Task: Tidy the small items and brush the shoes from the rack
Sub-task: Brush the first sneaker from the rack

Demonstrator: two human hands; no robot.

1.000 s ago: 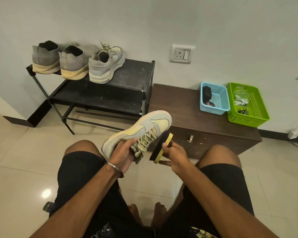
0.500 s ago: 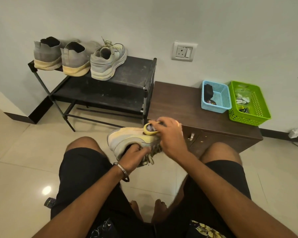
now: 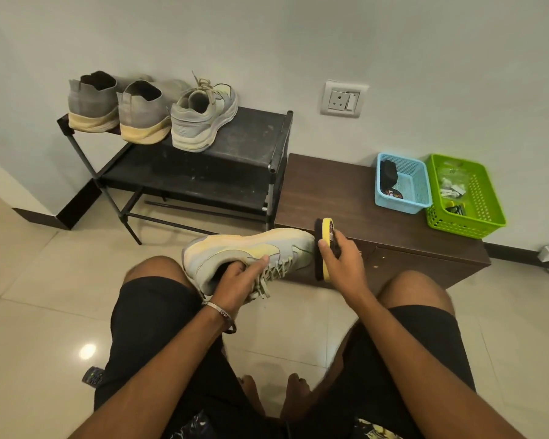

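Head view: the left hand [image 3: 235, 280] grips a pale sneaker [image 3: 248, 255] at its opening, fingers hidden inside. Touching the sneaker's toe, the right hand [image 3: 339, 264] clasps a yellow-backed, dark-bristled brush [image 3: 322, 248]. Beyond the sneaker, three fabric shoes [image 3: 152, 112] sit atop a black rack [image 3: 251, 144].

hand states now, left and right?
Left hand: grips the pale grey-and-yellow lace-up sneaker by its collar.
Right hand: holds the yellow-backed black shoe brush.
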